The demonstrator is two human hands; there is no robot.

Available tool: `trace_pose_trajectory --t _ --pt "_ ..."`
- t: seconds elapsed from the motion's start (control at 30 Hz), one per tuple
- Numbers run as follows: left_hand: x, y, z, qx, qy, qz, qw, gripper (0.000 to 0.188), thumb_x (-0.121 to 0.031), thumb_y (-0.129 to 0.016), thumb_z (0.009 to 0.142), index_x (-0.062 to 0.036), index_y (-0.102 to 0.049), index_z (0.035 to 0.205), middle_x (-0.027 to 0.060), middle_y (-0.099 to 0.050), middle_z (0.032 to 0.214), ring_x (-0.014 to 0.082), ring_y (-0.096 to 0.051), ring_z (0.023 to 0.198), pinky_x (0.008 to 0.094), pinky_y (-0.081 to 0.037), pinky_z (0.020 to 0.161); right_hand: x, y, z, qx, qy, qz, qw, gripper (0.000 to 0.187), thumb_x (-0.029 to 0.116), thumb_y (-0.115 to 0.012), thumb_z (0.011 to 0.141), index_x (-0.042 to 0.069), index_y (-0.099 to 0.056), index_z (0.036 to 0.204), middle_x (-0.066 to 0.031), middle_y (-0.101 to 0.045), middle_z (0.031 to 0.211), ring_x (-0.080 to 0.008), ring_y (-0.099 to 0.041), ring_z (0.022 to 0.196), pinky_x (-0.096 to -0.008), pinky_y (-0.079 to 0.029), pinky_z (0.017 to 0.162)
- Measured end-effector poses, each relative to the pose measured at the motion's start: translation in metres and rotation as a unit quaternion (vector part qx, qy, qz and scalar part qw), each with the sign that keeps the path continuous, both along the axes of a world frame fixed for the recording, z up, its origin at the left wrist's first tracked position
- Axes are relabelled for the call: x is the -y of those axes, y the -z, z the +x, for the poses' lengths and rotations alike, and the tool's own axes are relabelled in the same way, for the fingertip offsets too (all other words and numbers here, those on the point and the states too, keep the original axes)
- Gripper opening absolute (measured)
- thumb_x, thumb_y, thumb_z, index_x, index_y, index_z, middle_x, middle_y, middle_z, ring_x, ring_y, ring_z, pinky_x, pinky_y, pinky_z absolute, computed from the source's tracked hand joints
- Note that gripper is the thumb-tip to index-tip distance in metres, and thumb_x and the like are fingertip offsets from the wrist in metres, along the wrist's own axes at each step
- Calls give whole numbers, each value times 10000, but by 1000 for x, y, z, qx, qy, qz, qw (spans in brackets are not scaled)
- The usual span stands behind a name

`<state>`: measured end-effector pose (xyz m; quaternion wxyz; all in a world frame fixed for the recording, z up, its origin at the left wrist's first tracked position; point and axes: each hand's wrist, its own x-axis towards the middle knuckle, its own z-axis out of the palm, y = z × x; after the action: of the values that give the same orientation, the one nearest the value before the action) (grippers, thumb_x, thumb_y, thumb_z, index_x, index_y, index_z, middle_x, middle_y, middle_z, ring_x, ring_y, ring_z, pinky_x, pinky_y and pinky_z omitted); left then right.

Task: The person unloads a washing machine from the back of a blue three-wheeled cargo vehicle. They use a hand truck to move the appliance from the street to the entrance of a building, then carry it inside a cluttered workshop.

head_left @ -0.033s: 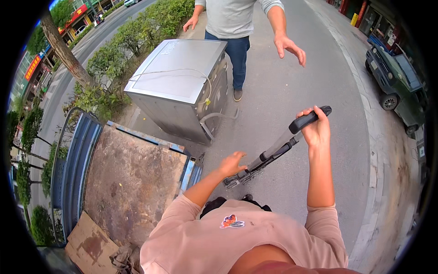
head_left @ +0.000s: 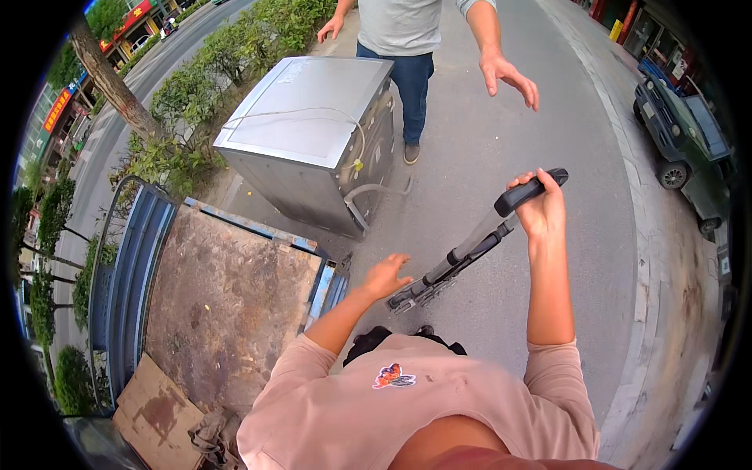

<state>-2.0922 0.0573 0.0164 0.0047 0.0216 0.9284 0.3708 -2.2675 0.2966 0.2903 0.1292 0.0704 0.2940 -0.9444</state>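
My right hand [head_left: 544, 210] is closed round the black handle of a folding hand truck [head_left: 472, 249]. Its grey telescoping poles slant down to the left toward a folded dark base above the pavement. My left hand [head_left: 384, 276] is beside the lower end of the hand truck, fingers apart, holding nothing. Ahead and to the left, a grey washing machine [head_left: 294, 129] stands on the ground. A cord [head_left: 313, 117] lies over its top, and a grey drain hose [head_left: 377, 188] hangs from its side. Another person [head_left: 398, 31] stands behind it with both hands off it.
At my left is a blue truck bed [head_left: 223, 298] with a rusty floor, holding a cardboard piece [head_left: 157, 403] and a crumpled cloth [head_left: 215, 439]. Shrubs [head_left: 211, 86] and a tree trunk [head_left: 117, 82] line the road. A dark green off-road vehicle [head_left: 683, 141] is parked at right.
My left hand has shifted slightly left, away from the hand truck's lower end. The hand truck's handle is a little higher in the picture. The other person's hand has moved slightly right.
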Motion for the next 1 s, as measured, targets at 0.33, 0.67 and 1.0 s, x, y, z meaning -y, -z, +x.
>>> trace_pose_trajectory --t 0.33,0.67,1.0 --pt "101 111 234 228 -310 82 919 355 -258 -734 847 -71 -664 1141 137 -722 926 298 -702 851 388 -549 772 83 67 -159 -45 -8 163 986 158 81 -580 924 -39 -505 994 -129 -559 887 -234 -591 766 -410 -526 687" --pt "194 148 188 204 -318 150 914 331 -262 -719 871 -62 -680 1132 131 -730 896 262 -713 846 355 -545 777 96 176 -204 -293 83 663 684 516 94 -641 891 -49 -519 1371 -198 -619 1302 -275 -643 1130 -369 -513 936" --pt "218 213 177 287 -283 137 905 356 -380 -668 876 -115 -689 1112 124 -731 985 314 -686 969 423 -518 861 -150 383 48 22 -348 751 560 461 133 -716 851 -87 -598 1238 -168 -716 928 -223 -687 728 -361 -541 667"
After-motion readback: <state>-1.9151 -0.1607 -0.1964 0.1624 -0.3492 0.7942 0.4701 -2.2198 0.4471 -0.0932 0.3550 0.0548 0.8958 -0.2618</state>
